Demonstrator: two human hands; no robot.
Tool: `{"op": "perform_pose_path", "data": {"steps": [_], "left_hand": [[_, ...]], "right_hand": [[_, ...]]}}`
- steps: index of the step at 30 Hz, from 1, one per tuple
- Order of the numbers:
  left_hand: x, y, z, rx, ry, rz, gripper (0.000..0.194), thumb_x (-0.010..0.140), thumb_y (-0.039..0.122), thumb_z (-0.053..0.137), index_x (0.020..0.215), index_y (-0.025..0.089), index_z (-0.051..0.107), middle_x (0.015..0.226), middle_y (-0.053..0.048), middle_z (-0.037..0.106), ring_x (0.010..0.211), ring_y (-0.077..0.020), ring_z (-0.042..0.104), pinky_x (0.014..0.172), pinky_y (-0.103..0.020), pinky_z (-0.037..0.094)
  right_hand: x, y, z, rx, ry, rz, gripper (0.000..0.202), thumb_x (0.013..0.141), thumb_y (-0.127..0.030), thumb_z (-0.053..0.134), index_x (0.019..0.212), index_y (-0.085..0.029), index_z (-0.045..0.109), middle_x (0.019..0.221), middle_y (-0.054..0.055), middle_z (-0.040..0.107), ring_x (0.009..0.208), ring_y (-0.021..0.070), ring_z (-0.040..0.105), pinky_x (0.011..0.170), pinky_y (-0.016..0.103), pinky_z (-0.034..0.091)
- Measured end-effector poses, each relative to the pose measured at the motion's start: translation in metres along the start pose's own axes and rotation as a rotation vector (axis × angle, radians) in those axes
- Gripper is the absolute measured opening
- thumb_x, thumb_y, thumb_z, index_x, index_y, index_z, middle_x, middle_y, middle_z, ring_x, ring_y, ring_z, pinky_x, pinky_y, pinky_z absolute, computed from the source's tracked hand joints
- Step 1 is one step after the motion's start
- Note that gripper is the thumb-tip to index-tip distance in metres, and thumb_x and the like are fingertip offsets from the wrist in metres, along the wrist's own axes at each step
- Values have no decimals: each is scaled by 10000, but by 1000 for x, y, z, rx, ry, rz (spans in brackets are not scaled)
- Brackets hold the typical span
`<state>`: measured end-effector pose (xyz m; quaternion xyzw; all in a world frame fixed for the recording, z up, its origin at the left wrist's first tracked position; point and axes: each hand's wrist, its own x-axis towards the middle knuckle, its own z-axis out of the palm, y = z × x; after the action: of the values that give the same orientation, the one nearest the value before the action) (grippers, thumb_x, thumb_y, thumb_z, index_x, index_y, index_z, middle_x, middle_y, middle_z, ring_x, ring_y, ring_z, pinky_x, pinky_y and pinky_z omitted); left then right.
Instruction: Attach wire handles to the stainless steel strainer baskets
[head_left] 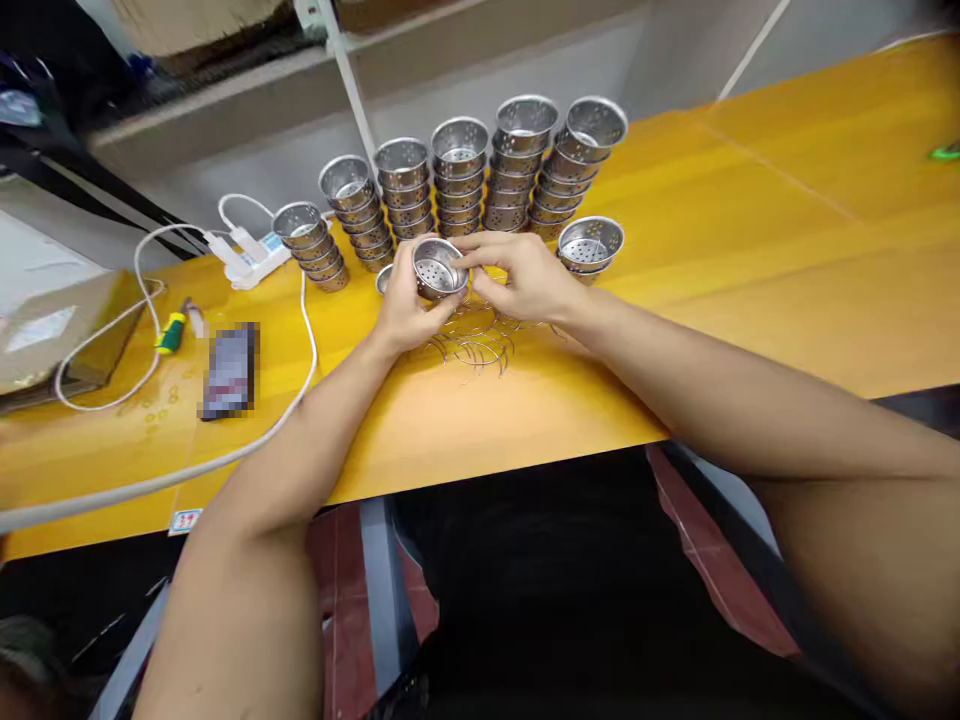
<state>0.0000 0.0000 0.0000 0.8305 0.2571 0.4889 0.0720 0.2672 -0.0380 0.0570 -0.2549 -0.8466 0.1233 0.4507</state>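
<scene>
My left hand (409, 310) is wrapped round a small perforated metal cup (437, 268), its open mouth tilted up toward me. My right hand (525, 275) reaches in from the right, index finger and thumb closed on the cup's rim; whether a thin wire is also between them I cannot make out. Several thin metal wire rings (480, 352) lie loosely on the table under both hands. Partly hidden behind my left hand is another metal cup (383, 280). Just beyond my right wrist stands a short stack of perforated cups (591, 245).
Tall stacks of perforated cups (459, 170) line the back of the yellow table (750, 280). On the left are a power strip (259, 262), a white cable (311, 330), a green-and-yellow screwdriver (172, 333), a blurred-out phone-like object (229, 370) and a cardboard box (67, 335).
</scene>
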Motion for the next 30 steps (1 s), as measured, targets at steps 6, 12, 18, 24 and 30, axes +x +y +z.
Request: {"op": "perform_pose_path", "data": {"steps": [6, 12, 18, 24, 30], "left_hand": [[1, 3, -4, 17, -76, -52, 860, 1045, 771, 839, 1693, 342, 472, 1589, -126, 706, 1509, -386, 757, 1354, -602, 635], [-1, 2, -5, 17, -68, -45, 872, 1065, 787, 816, 1729, 366, 438, 1658, -134, 670, 1608, -412, 713, 1410, -639, 598], [-4, 6, -2, 20, -115, -67, 920, 1062, 891, 775, 1743, 375, 434, 1689, -142, 655, 1643, -434, 693, 1446, -688, 565], [-1, 11, -2, 5, -82, -60, 869, 1095, 867, 739, 1737, 376, 419, 1652, -131, 660, 1615, -406, 722, 1416, -645, 613], [-1, 3, -2, -41, -68, -32, 906, 1110, 833, 751, 1787, 372, 363, 1649, -132, 675, 1575, -387, 754, 1410, -640, 618]], "right_hand": [[2, 6, -2, -70, -60, 14, 303, 1045, -235, 660, 1194, -244, 923, 1389, 107, 939, 1283, 373, 890, 1185, 565, 692], [3, 2, -5, -23, -87, 6, 293, 1088, -283, 680, 1190, -257, 953, 1525, 117, 882, 1379, 370, 843, 1245, 594, 662], [-4, 2, -5, 0, -147, 31, 333, 1070, -244, 684, 1211, -269, 986, 1585, 129, 817, 1487, 406, 782, 1341, 676, 606], [-6, -4, -1, -17, -158, 53, 409, 1079, -206, 646, 1324, -267, 968, 1683, 138, 747, 1581, 424, 723, 1396, 705, 566], [-7, -2, 4, 25, -183, 36, 514, 1106, -270, 687, 1576, -343, 882, 1753, 141, 656, 1650, 428, 664, 1432, 718, 540]]}}
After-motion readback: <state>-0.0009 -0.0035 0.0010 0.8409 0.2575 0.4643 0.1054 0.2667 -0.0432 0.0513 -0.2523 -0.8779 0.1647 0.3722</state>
